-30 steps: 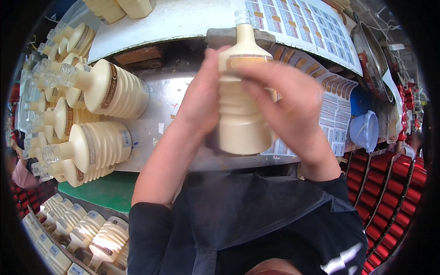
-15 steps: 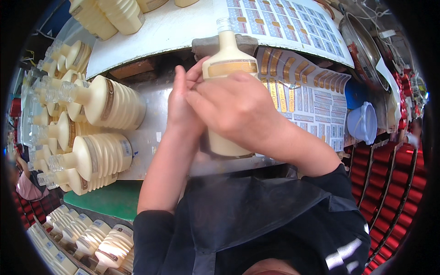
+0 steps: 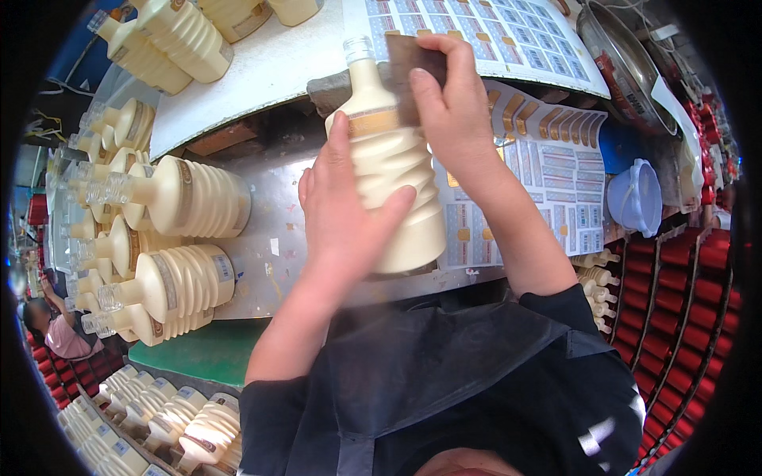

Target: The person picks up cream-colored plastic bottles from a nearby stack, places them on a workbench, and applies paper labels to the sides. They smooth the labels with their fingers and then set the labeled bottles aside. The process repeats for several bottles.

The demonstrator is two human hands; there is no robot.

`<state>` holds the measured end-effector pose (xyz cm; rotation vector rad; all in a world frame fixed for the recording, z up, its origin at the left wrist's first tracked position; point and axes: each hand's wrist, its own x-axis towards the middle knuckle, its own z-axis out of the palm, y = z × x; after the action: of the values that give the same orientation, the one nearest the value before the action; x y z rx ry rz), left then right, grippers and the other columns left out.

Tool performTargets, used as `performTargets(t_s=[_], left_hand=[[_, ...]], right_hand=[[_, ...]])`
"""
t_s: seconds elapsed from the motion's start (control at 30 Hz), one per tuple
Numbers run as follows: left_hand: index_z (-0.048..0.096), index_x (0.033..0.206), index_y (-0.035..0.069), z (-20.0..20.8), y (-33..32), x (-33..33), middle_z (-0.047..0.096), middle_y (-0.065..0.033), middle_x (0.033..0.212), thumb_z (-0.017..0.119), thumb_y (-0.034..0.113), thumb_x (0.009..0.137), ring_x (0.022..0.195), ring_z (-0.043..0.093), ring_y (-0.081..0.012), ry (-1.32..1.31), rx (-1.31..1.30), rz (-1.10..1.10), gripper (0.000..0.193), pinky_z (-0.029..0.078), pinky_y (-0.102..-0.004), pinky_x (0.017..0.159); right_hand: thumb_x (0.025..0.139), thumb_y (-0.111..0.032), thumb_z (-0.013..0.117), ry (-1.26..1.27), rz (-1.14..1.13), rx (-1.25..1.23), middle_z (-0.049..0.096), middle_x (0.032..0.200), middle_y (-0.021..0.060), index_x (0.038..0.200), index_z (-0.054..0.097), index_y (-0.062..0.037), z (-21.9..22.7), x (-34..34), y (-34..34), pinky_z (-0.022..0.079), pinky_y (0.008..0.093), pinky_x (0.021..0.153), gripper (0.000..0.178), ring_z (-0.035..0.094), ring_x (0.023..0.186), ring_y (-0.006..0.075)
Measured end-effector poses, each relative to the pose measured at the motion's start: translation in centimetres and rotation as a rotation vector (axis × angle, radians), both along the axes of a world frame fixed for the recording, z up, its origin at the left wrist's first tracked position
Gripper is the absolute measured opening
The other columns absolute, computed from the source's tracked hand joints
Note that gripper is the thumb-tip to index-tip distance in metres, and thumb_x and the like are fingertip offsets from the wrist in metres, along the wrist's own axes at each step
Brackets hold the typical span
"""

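A cream bottle (image 3: 394, 190) with a ribbed body and a clear threaded neck lies on the metal table, its neck pointing away from me. Around its shoulder runs a gold label band (image 3: 373, 121). My left hand (image 3: 341, 198) is spread over the bottle's left side, thumb and fingers gripping the body. In my right hand (image 3: 452, 103) is a flat dark brown scraper-like piece (image 3: 414, 70), pinched between thumb and fingers. Its lower edge is at the right end of the gold band; whether it touches the bottle I cannot tell.
Label sheets (image 3: 548, 174) lie right of the bottle, with another sheet (image 3: 508, 40) on the raised white board (image 3: 238, 79). Stacked cream bottles (image 3: 190, 198) fill the left side. A pale blue bucket (image 3: 635, 198) and a metal basin (image 3: 627, 67) stand right. Another person (image 3: 63, 329) is far left.
My right hand has moved from the bottle's front to up beside its neck, and the brown piece now shows in it. My left hand has come over the body. The bottle has shifted slightly left.
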<state>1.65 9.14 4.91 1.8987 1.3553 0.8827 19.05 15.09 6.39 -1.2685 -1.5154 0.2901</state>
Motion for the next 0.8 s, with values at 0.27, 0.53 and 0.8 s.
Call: performTargets(t_s=[0.27, 0.53, 0.8], left_hand=[[0.013, 0.161, -0.001, -0.2, -0.3, 0.7, 0.052, -0.0275, 0.143, 0.079, 0.033, 0.077, 0.132, 0.051, -0.0378, -0.195, -0.111, 0.075, 0.112, 0.038, -0.0481, 0.113], [0.011, 0.159, -0.009, 0.5, -0.5, 0.9, 0.047, -0.0305, 0.147, 0.083, 0.035, 0.076, 0.134, 0.053, -0.0390, -0.223, -0.186, 0.101, 0.118, 0.044, -0.0439, 0.111], [0.036, 0.151, 0.006, 2.3, -0.7, 1.1, 0.052, -0.0254, 0.144, 0.070, 0.052, 0.086, 0.125, 0.057, -0.0451, 0.069, -0.207, 0.086, 0.087, 0.047, -0.0506, 0.099]], right_hand=[[0.097, -0.011, 0.058, 0.147, 0.010, -0.003, 0.059, 0.132, 0.0222, 0.131, 0.049, 0.0012, -1.3, 2.5, 0.1, 0.043, 0.0439, 0.107, 0.037, 0.057, 0.124, 0.0381], [0.096, -0.011, 0.055, 0.048, -0.014, -0.071, 0.059, 0.127, 0.0238, 0.129, 0.049, 0.0002, 0.7, 0.4, 0.1, 0.048, 0.0488, 0.099, 0.035, 0.060, 0.114, 0.0429], [0.086, -0.009, 0.062, -0.711, 0.080, -0.115, 0.059, 0.100, 0.0215, 0.112, 0.056, 0.0020, 4.3, -8.1, 0.4, 0.056, 0.0451, 0.075, 0.029, 0.065, 0.089, 0.0375]])
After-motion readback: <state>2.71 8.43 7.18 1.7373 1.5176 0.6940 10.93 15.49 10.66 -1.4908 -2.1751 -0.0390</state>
